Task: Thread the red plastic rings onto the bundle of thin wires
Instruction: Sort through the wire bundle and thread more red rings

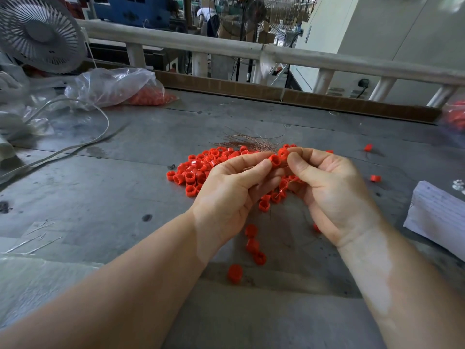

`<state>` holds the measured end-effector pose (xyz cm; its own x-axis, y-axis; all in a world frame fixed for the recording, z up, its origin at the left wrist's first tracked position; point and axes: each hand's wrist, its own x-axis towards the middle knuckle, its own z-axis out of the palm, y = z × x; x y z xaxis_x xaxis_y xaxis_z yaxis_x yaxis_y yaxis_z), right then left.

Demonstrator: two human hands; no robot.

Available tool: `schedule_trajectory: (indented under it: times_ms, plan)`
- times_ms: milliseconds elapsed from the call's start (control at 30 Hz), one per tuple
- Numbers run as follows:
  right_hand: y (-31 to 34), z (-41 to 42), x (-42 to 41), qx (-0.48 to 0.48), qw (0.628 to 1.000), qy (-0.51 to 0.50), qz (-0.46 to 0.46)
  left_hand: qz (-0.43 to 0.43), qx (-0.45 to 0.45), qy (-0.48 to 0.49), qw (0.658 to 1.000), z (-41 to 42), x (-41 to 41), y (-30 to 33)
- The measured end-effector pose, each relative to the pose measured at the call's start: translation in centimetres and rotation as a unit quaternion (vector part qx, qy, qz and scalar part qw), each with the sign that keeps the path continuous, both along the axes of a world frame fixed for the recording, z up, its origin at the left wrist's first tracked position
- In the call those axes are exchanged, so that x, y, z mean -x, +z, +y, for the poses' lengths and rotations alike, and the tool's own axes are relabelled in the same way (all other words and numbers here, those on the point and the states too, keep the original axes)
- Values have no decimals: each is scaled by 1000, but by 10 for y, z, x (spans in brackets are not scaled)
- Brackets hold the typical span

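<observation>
Left hand (234, 187) pinches a red ring (274, 160) at its fingertips, right hand (327, 182) pinching the wire bundle (251, 142) just beside it. Wires fan away beyond both hands; loose rings (198, 170) heap beneath on the surface (125, 185)

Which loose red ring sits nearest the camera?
The lone red ring between the forearms, lowest in frame on the table, below the short string of three rings.

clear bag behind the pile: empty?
No, the clear plastic bag by the fan holds a clump of red rings at its right end.
</observation>
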<state>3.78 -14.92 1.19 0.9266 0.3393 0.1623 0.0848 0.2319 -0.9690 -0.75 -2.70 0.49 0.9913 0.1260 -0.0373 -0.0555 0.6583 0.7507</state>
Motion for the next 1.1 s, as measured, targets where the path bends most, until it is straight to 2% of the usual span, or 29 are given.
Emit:
schedule_trajectory:
  times_ms: [133, 267, 367, 467, 633, 767, 833, 900, 1000, 1100]
  plan:
    - [-1, -2, -1, -4, 1000, 9, 8, 0, 0, 1, 1000, 0, 0, 1]
    - [-1, -3, -1, 35, 995, -4, -93, -3, 1, -7, 1000, 0, 1, 1]
    - [1, -6, -2, 109, 972, -47, -204, -2, -1, -14, 1000, 0, 1, 2]
    - [3, -6, -2, 174, 942, -75, -276, -4, -3, -14, 1000, 1, 2, 2]
    - [6, -6, 4, 250, 901, -102, -339, -6, -12, -4, 1000, 1, 2, 2]
    - [7, -4, 9, 264, 887, -114, -361, -13, -38, 13, 999, 0, 2, 2]
    - [7, -4, 9, 264, 891, -122, -349, -15, -46, 14, 999, 0, 2, 2]
    - [7, -4, 7, 234, 920, -115, -293, -16, -49, 12, 999, -1, 2, 2]
    - [8, -6, 3, 87, 988, -66, -108, -11, -38, 20, 999, -1, 1, 1]
    - [10, -7, -1, -49, 997, -5, 51, -8, -31, 25, 999, 0, 0, 1]
